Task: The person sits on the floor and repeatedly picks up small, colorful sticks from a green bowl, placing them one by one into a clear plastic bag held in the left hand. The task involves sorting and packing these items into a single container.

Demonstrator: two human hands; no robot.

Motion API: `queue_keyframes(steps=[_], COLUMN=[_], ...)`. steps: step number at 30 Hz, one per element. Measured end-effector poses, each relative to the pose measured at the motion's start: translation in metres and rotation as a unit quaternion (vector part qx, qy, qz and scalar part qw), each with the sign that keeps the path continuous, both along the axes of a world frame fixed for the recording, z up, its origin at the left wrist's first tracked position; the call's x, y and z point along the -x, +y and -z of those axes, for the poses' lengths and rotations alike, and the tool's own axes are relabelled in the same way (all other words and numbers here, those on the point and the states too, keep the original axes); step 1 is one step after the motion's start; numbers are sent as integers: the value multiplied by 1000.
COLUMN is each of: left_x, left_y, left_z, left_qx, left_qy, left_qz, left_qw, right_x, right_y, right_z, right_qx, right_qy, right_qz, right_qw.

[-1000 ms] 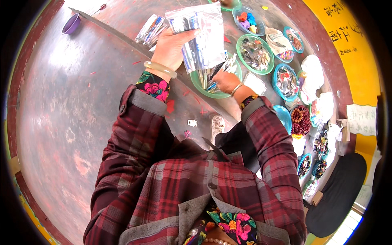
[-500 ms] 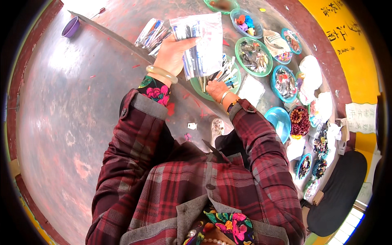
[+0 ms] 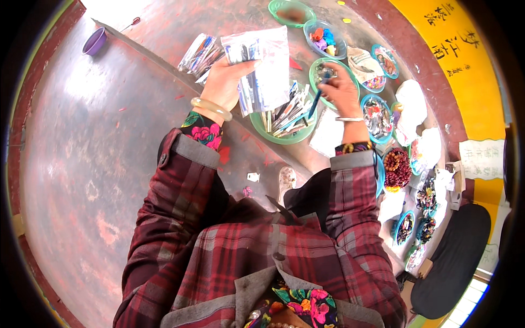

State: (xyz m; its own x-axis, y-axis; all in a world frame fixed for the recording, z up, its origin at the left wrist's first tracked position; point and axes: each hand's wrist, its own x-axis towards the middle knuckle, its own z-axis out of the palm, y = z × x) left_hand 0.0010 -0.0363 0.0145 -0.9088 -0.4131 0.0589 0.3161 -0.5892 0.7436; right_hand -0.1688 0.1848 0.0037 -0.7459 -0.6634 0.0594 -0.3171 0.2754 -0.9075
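Note:
My left hand grips a clear plastic bag of pens, its thumb pressed across the front. Several white and blue pens stand upright inside the bag's left half. To the right, my right hand is closed on a dark blue pen that slants down from its fingers. Below that pen sits a green basin holding many loose pens, partly covered by the bag. A pile of bagged pens lies on the floor just beyond my left hand.
More basins of small goods stand along the right: a green basin behind my right hand, a blue basin and a clear basin with colourful pieces. A purple basin and scissors are far left. A black chair is lower right.
My right hand has risen out of the pen basin and moved right with a dark blue pen in its fingers. The left hand and bag have shifted slightly left.

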Motion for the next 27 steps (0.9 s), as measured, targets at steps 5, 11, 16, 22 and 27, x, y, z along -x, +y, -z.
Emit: queue_keyframes(steps=[5,11,16,22,27], left_x=[-3,-5,-4,-5,-5], left_y=[7,32,37,39,36], left_z=[0,-8,0,-8,0], left_qx=[27,87,125,230,258], left_qy=[-47,-83,-86,-89,-111], left_qz=[61,192,257,283,296], left_qw=[997,974,954,927,913], right_x=[-4,-9,-21,-30,-35], right_y=[35,37,31,29,20], right_z=[-40,-51,-65,-68,-67], right_qx=[376,512,494,447,430], right_qy=[-227,-168,-83,-63,-81], right_qz=[34,71,93,76,58], right_qw=[898,839,861,889,897])
